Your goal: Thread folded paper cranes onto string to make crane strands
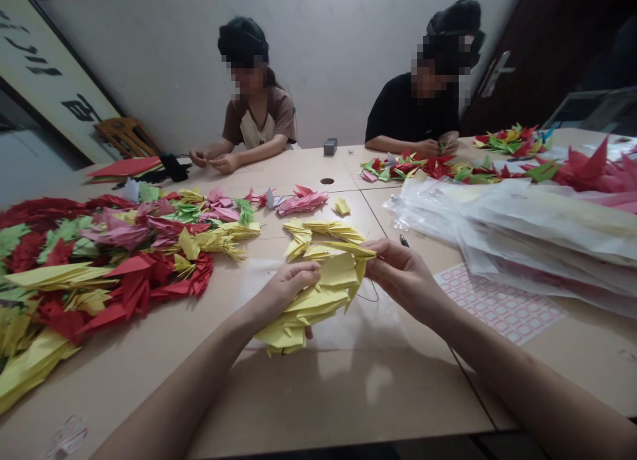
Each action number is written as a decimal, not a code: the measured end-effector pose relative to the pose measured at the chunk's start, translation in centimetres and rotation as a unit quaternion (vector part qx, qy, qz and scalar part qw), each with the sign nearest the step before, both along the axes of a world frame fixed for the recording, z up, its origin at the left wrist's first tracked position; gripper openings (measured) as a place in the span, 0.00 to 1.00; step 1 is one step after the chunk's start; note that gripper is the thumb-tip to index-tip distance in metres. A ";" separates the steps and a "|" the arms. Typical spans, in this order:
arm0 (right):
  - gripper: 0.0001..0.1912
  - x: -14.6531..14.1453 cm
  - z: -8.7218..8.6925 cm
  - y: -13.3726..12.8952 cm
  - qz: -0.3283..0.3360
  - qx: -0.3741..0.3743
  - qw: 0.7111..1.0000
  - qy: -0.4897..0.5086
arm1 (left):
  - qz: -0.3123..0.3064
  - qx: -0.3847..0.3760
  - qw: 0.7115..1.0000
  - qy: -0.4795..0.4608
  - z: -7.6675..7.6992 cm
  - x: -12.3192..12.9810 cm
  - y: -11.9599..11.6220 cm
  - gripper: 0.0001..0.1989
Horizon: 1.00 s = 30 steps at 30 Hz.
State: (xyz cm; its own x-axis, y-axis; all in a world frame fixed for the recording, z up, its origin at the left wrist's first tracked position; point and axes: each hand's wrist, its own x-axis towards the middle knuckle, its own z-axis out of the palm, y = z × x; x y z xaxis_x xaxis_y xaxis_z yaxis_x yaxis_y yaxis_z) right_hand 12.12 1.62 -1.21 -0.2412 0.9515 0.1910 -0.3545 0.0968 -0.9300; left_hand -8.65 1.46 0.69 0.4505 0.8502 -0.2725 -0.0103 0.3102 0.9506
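My left hand is wrapped round a bunch of yellow folded-paper origami pieces, stacked closely together, its thumb on top. At the bunch's far end, my right hand pinches a pointed yellow origami piece between thumb and fingertips. A dark thread hangs in a loop below my right hand. Just beyond my hands, more yellow origami lies curved on the table, and one yellow piece sits apart. Under the bunch is a clear plastic sheet or bag.
Strands of red, green, pink and yellow origami pile up at left. Plastic bags are stacked at right, over a label sheet and near a pen. Two people sit across the table, their hands at work.
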 end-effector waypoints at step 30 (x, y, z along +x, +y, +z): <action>0.18 0.0 0.7 0.2 -0.043 -0.013 0.996 -0.078 | 0.052 0.176 0.979 0.084 -1.5 0.3 0.2 0.24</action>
State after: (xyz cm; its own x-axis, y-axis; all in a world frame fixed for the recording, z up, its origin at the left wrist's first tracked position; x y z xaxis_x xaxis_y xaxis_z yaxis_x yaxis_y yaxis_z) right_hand 12.07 1.80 -0.55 -0.1828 0.9742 0.1327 -0.1961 0.0961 -0.9759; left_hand -8.31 1.71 -0.81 0.3311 0.9434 -0.0176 0.1423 -0.0314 0.9893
